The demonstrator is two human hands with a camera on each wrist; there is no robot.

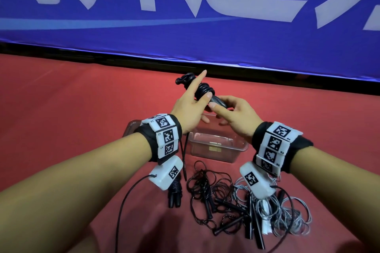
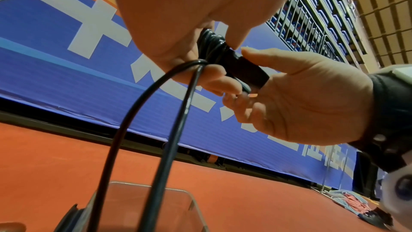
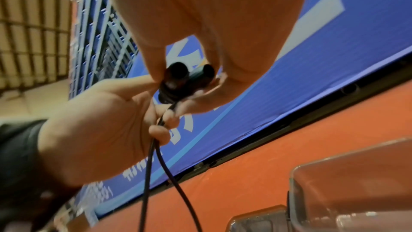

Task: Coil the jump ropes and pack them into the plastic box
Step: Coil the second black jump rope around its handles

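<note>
A black jump rope [image 1: 202, 88], its cord wound round the two handles, is held above the clear plastic box [image 1: 236, 150]. My left hand [image 1: 193, 104] grips the wound part, thumb across the coils and index finger pointing up. My right hand [image 1: 226, 112] pinches the handle ends [image 3: 189, 75] between thumb and fingers. A loose double strand of cord [image 2: 156, 130] hangs down from my left hand [image 2: 178, 24] towards the box [image 2: 144, 200]. In the left wrist view my right hand [image 2: 312, 98] holds the handle [image 2: 245, 70].
On the red floor near me lie tangled black ropes [image 1: 216, 201], grey ropes [image 1: 283, 211] and one wound black rope [image 1: 174, 193]. A clear lid [image 1: 131, 127] sits left of the box. A blue banner [image 1: 185, 26] walls off the far side.
</note>
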